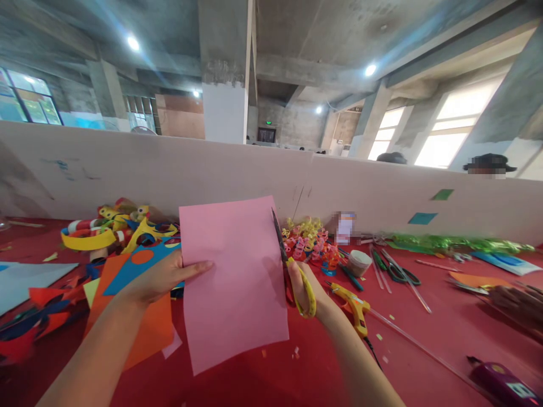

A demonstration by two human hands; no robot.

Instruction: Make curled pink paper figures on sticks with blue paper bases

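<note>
A sheet of pink paper (233, 294) is held upright above the red table. My left hand (169, 274) grips its left edge, thumb on the near face and the other fingers behind. My right hand (299, 285) is closed around the yellow handles of a pair of scissors (307, 294). The dark blades point up along the sheet's right edge, the tip near its upper right corner. Below my left arm lie orange paper (148, 339) and blue paper (127, 271) with an orange circle on it.
A yellow glue gun (352, 302) with a cord lies right of my right hand. Behind it are curly paper pieces (314, 237), a tape roll (358, 263) and green-handled scissors (396, 271). Another person's hand (520, 302) rests far right. A white partition (127, 169) closes the back.
</note>
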